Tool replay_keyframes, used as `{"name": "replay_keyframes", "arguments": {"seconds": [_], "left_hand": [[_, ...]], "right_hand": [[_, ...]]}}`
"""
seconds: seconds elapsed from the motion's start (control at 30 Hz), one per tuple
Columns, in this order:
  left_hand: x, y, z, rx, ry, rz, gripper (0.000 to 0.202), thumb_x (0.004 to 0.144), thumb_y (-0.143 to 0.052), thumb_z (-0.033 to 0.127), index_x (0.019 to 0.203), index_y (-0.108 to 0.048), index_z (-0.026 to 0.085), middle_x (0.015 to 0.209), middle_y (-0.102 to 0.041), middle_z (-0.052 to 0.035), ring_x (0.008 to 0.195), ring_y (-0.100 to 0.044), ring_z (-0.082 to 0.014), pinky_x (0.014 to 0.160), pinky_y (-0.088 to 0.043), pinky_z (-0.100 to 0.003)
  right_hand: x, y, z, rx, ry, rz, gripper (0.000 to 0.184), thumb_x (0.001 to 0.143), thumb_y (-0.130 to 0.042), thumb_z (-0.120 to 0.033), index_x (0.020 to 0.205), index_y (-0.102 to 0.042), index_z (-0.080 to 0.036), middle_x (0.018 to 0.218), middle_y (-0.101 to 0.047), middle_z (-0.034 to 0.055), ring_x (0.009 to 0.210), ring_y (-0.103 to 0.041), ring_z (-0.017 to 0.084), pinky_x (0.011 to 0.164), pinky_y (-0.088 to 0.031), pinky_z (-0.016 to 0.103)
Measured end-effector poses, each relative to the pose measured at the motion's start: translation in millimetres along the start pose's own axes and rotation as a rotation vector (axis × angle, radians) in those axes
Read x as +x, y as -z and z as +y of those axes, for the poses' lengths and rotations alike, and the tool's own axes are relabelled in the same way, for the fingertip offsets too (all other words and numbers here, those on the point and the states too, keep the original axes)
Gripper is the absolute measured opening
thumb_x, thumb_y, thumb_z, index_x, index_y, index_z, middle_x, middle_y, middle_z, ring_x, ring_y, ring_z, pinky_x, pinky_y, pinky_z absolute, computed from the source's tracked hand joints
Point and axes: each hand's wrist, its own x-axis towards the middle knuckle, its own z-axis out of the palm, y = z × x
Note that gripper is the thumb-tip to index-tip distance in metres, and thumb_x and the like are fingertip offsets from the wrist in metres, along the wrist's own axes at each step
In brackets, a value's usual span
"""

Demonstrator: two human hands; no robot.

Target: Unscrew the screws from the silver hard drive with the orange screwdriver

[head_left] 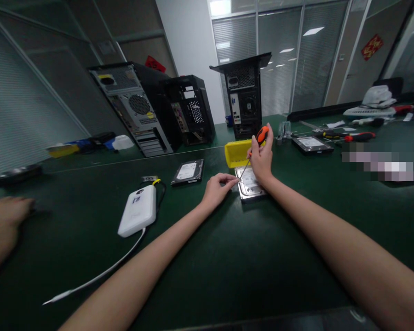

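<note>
A silver hard drive lies flat on the green table in front of me. My right hand is closed round an orange-handled screwdriver, its thin shaft slanting down to the drive's near left corner. My left hand rests at the drive's left edge, fingers pinched together against it; I cannot make out anything between them. A yellow plastic tray stands just behind the drive.
A second hard drive and a white power bank with a white cable lie to the left. Three computer towers stand at the back. Another drive and screwdrivers lie far right. Another person's hand rests at the left edge.
</note>
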Motion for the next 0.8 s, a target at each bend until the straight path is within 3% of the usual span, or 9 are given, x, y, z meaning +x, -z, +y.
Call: {"name": "replay_keyframes", "arguments": {"seconds": [0.33,0.6,0.8], "left_hand": [[-0.6,-1.1,3.3,-0.135,0.067,-0.017,0.023,0.077,-0.067,0.034,0.090,-0.073,0.016,0.092,-0.072,-0.0074,0.085,-0.064,-0.0183,0.077,-0.050,-0.032],[-0.5,-2.1,1.7,-0.146,0.060,-0.028,0.025,0.077,-0.067,0.036,0.091,-0.073,0.016,0.091,-0.072,-0.0073,0.083,-0.064,-0.0179,0.077,-0.049,-0.031],[-0.4,-1.8,0.5,-0.115,0.050,-0.050,0.028,0.076,-0.067,0.040,0.088,-0.072,0.015,0.086,-0.072,-0.0065,0.077,-0.062,-0.0172,0.071,-0.048,-0.029]], "right_hand": [[-2.3,-0.5,-0.5,-0.008,0.030,-0.062,0.070,0.091,-0.032,-0.055,0.149,-0.005,-0.025,0.063,-0.050,0.0002,0.055,-0.057,0.017,0.057,-0.047,0.031],[-0.1,-0.2,0.1,0.057,-0.013,-0.031,0.067,0.091,-0.034,-0.050,0.147,-0.005,-0.025,0.068,-0.053,0.0021,0.054,-0.055,0.016,0.057,-0.049,0.032],[-1.0,-3.9,4.4,0.063,0.039,-0.070,0.068,0.089,-0.042,-0.050,0.146,-0.016,-0.023,0.056,-0.049,-0.0035,0.046,-0.052,0.013,0.049,-0.044,0.027]]}}
